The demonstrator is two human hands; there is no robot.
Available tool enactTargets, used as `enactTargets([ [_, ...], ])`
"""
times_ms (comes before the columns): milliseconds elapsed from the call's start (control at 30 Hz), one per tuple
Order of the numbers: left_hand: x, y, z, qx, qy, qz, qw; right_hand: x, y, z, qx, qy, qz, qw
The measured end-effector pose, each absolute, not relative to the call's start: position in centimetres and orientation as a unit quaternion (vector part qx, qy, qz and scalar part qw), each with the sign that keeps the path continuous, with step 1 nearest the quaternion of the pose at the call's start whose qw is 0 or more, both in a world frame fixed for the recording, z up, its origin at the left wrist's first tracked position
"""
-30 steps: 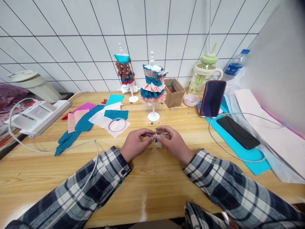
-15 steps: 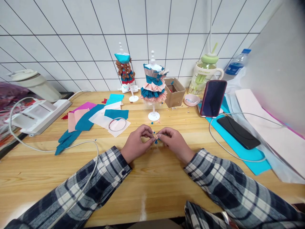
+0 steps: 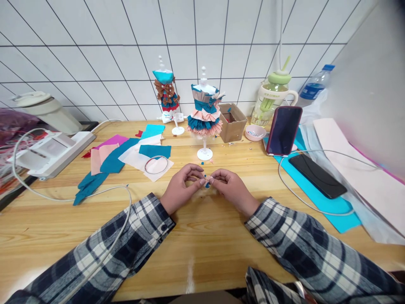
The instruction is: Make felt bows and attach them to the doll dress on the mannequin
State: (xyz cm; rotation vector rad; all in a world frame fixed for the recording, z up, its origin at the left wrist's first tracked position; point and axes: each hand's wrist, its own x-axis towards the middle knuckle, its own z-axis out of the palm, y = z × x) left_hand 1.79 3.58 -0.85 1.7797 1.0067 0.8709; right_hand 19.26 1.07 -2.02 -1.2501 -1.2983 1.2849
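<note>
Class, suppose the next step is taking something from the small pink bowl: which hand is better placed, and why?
Probably the right hand: the pink bowl sits ahead and to its right, while the left hand is farther away. Both are at a small scrap.

The small piece shows pink and teal — the sleeves plaid

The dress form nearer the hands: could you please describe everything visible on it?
The dress form stands upright on the table, with a white post, round base and knobbed finial. Its dress, apparently paper or cloth, is grey, teal and pink, ruffled lower down. Neither the left hand nor the right hand touches it.
</note>
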Motion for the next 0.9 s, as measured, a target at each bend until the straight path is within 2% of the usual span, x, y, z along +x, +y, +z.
enactTargets([
  [200,1.89,3.66,-0.93,0.767,0.430,0.290,0.379,19.34,1.02,-2.47,-0.490,-0.527,0.524,0.456],
  [500,1.67,3.67,-0.74,0.767,0.432,0.290,0.375,19.52,0.89,-1.83,-0.507,-0.503,0.537,0.448],
  [700,1.75,3.65,-0.76,0.793,0.419,0.281,0.341,19.34,0.85,-2.34,-0.505,-0.549,0.499,0.441],
  [900,1.51,3.66,-0.71,0.785,0.419,0.288,0.353,19.42,0.95,-2.28,-0.507,-0.523,0.529,0.436],
])
